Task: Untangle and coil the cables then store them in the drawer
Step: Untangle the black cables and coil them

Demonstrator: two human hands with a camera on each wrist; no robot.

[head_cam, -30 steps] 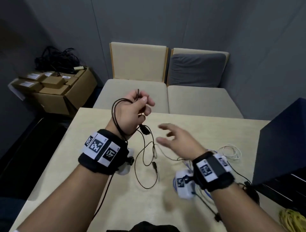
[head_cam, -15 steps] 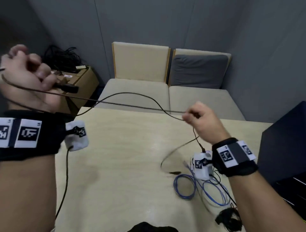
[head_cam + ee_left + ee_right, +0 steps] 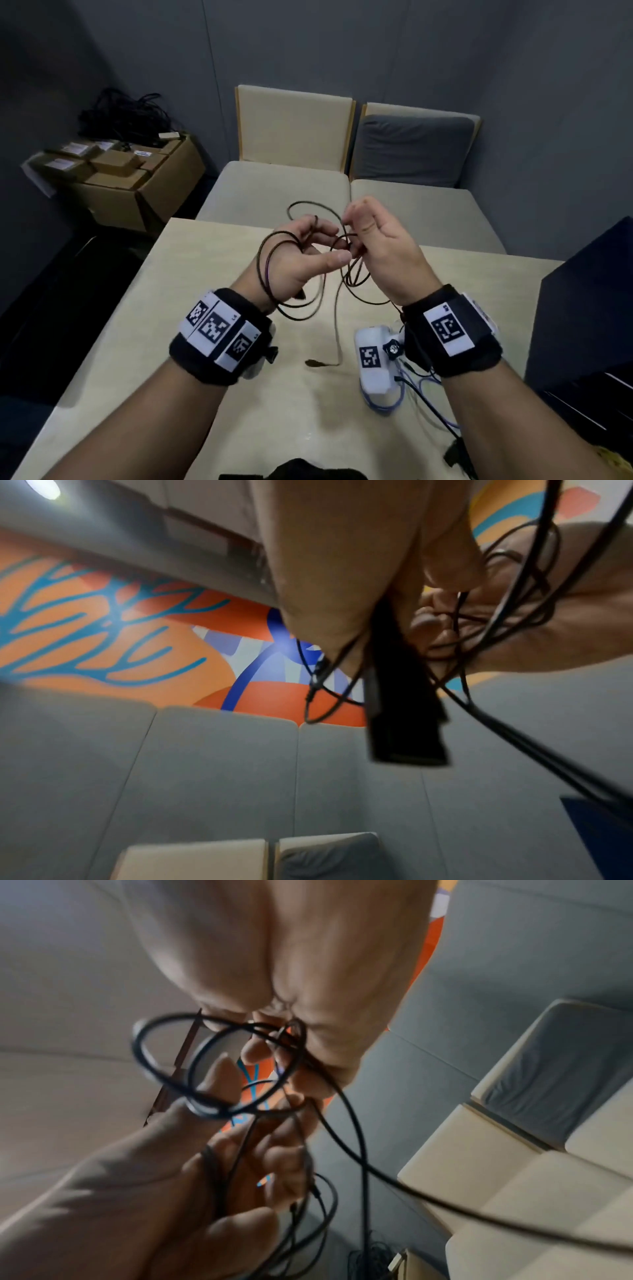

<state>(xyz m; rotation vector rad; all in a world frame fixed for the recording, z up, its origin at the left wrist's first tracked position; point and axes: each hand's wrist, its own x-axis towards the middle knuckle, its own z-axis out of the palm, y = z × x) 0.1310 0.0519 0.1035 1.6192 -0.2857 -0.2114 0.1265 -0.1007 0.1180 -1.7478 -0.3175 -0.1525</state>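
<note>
Your left hand (image 3: 294, 260) fingers grip thin black cable (image 3: 274, 274) loops; right hand (image 3: 376, 246) fingers pinch it. Coiling half done; blue cable (image 3: 383, 406) waits on the worktop (image 3: 171, 308).

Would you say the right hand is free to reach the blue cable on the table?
Probably not yet: the right hand pinches the black cable being coiled; the blue cable lies under that wrist.
</note>
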